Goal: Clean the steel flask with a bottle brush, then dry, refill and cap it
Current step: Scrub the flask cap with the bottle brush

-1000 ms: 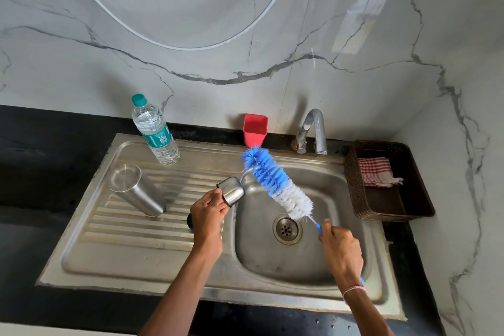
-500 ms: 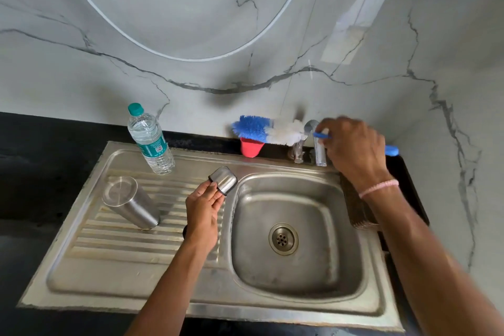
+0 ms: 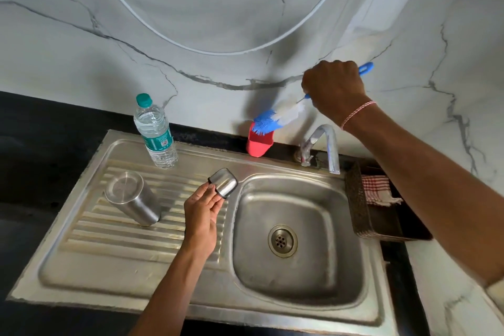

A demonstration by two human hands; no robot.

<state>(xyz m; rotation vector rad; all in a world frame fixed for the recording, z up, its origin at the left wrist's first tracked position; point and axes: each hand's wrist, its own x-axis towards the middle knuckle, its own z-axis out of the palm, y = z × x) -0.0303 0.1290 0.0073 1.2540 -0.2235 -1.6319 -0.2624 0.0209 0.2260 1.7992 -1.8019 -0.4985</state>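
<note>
Steel flask (image 3: 133, 200) stands inverted on the drainboard (image 3: 114, 262), left hand (image 3: 201, 215) pinching its cap (image 3: 223, 185) by the fingertips, right hand (image 3: 334, 89) clenched round the bottle brush (image 3: 281, 116), bristles at the red holder (image 3: 259, 142), which a slanted push would likely tip over on the bench.

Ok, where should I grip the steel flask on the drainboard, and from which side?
Wrap the steel flask around the middle of its round wall, coming from the side of the basin. It stands with a flat closed end up, so the top offers no rim, and the water bottle stands behind it. The left hand, nearest, holds the cap now.
</note>
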